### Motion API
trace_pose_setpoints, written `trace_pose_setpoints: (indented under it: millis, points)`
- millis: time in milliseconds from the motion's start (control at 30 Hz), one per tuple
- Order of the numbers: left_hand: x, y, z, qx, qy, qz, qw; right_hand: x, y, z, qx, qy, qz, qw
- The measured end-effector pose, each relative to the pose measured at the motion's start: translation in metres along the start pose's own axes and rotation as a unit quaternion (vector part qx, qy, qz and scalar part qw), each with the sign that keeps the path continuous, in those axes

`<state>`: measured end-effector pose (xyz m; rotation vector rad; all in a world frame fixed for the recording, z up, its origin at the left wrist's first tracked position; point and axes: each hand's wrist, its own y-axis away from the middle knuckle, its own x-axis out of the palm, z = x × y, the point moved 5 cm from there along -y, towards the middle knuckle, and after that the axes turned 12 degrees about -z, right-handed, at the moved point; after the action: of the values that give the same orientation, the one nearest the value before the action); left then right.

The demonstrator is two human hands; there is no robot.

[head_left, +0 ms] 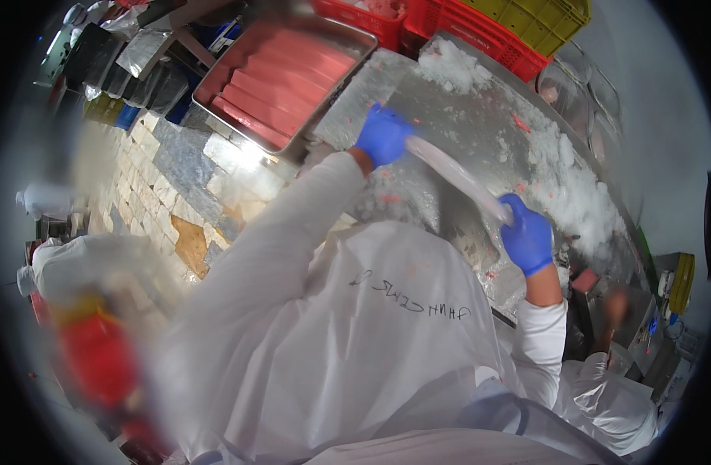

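Note:
Stretched between my two blue-gloved hands is a long, whitish, shiny plastic-looking tube, slanting down to the right above the metal table. My left hand is closed round its upper end, near the tray. At the lower end, my right hand is closed round it too. Whether anything is inside the tube, I cannot tell. Beyond my left hand, several pink, log-shaped rolls lie side by side in a steel tray.
Crushed ice is heaped along the table's far right side, with small pink scraps about. Red crates and a yellow crate stand at the back. Another person in white is at the lower right. Stone-patterned flooring shows at left.

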<state>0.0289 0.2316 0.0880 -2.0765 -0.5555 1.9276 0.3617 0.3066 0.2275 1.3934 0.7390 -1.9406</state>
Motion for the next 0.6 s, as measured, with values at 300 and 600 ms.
trace_pose_setpoints:
  millis: [300, 600]
  points:
    - [-0.071, 0.067, 0.017, -0.111, 0.330, 0.151, 0.925, -0.016, 0.033, -0.125, 0.075, 0.145, -0.142, 0.976]
    - [-0.048, -0.003, -0.126, 0.049, 0.344, 0.119, 0.930, -0.022, -0.015, 0.092, -0.229, 0.117, -0.094, 0.962]
